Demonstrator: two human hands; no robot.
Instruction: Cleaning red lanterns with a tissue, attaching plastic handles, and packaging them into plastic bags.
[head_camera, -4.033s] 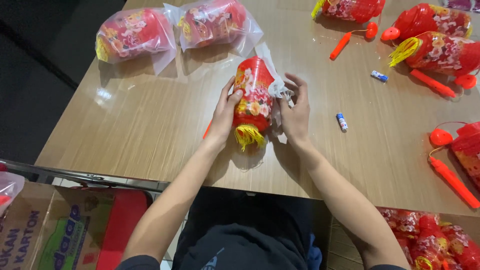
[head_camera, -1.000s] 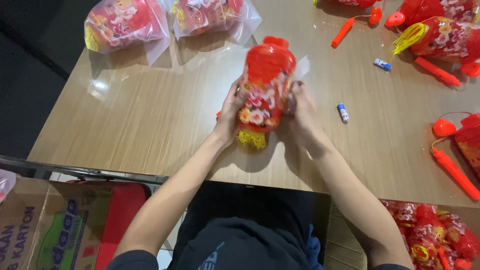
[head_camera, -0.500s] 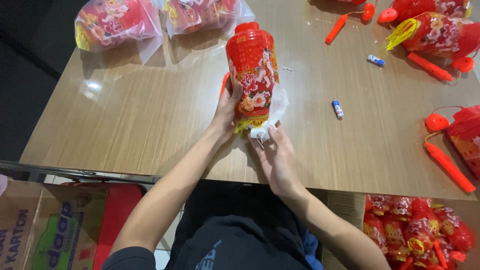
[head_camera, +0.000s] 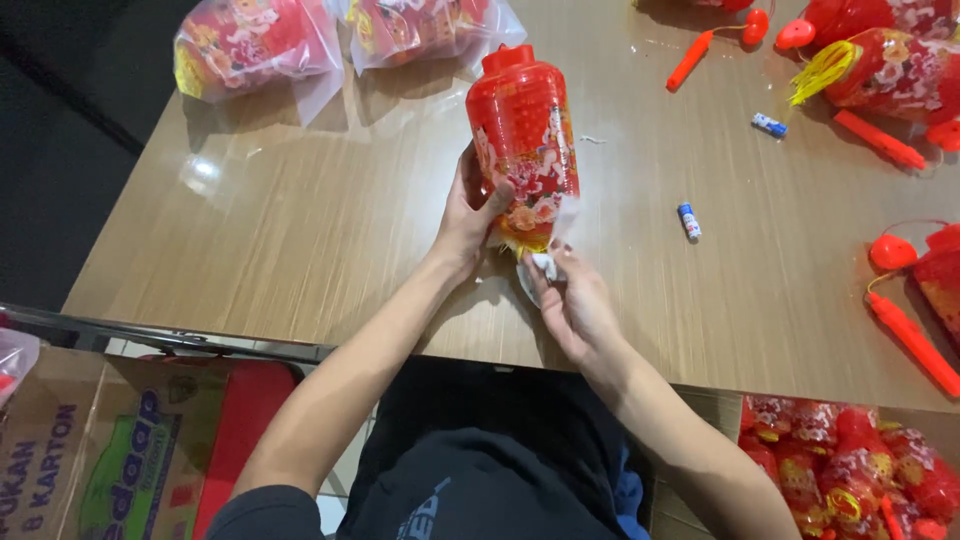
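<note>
Lantern was the thing in hand: a red plastic one printed with flowers, standing upright on the wooden table near the middle, a bit toward the near edge. Looked really light and thin-walled to me, glossy and probably slippery, the sort that dents if you squeeze, so I'd hold it low around the body like this person did, not by the yellow tassel underneath.

Going left to right: two bagged lanterns lay at the far left of the table, one bagged lantern and a second bagged lantern just beside it. Then the left hand was wrapped around the lower left side of the lantern, thumb across the front. The right hand sat just below, fingers pinched on a crumpled bit of clear wrapper at the base. So the hands were close together, each gripping something different.

Further right, two small batteries lay loose, near each other. At the far right I counted three orange handle sticks fully showing and one unwrapped lantern on its side; more bits were cut off by the edge, so I couldn't count those. A box of packed lanterns sat low at the near right.
</note>
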